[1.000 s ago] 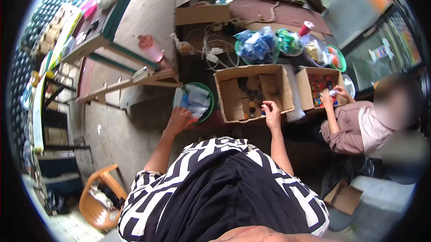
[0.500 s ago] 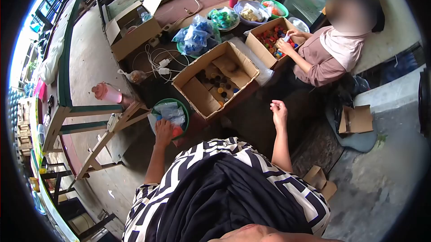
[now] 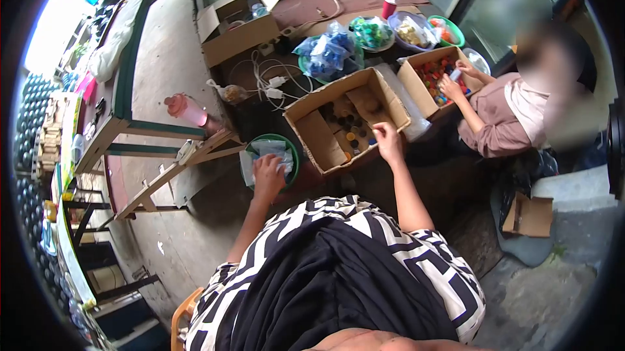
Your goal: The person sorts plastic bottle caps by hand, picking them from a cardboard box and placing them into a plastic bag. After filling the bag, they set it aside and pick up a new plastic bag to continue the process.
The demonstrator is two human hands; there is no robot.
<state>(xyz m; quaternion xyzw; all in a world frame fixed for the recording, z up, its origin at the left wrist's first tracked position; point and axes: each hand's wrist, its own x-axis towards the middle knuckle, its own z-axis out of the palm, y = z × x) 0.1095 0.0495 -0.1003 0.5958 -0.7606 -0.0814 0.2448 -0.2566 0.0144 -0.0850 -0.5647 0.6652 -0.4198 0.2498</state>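
Observation:
My left hand (image 3: 268, 178) is at the green basket (image 3: 296, 167) in front of me, fingers bent onto a clear plastic bag (image 3: 272, 149) that covers the basket's contents. Over the near right edge of the open cardboard box (image 3: 312, 146), my right hand (image 3: 388, 141) is raised with thumb and fingers pinched together. Whatever is between those fingertips is too small to make out. Inside the box lie scattered dark bottle caps (image 3: 348, 119), with a few yellow, orange and blue ones among them.
At right a co-worker (image 3: 504, 110) handles something pale over a box of colourful caps (image 3: 433, 81). Behind stand a bowl of bagged blue caps (image 3: 329, 52), a bowl of green caps (image 3: 371, 32) and a red cup (image 3: 389, 6). White cables (image 3: 273, 84) and a pink bottle (image 3: 187, 110) are at left.
My right hand has moved up and toward the cardboard box, now over its edge. My left hand has shifted onto the clear plastic bag. The whole view has shifted as my head turned.

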